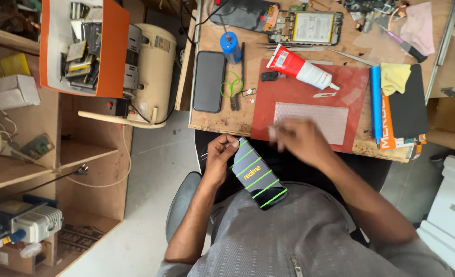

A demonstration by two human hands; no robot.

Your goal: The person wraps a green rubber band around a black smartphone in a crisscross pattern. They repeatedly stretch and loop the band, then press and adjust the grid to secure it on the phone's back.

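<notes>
Cluttered wooden workbench (pixel 222 123), seen from above. Left hand (pixel 218 156): fingers closed along the upper edge of a black phone with green stripes (pixel 258 174), which is held tilted over the lap, below the bench edge. Right hand (pixel 299 138): blurred, placed just above the phone; its grip cannot be told. Red mat (pixel 294 95) is found beyond, with a red-and-white glue tube (pixel 302 67) laid on it. Dark phone (pixel 209 81) is laid flat to the left.

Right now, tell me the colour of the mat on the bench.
Red mat, clearest in the head view.
</notes>
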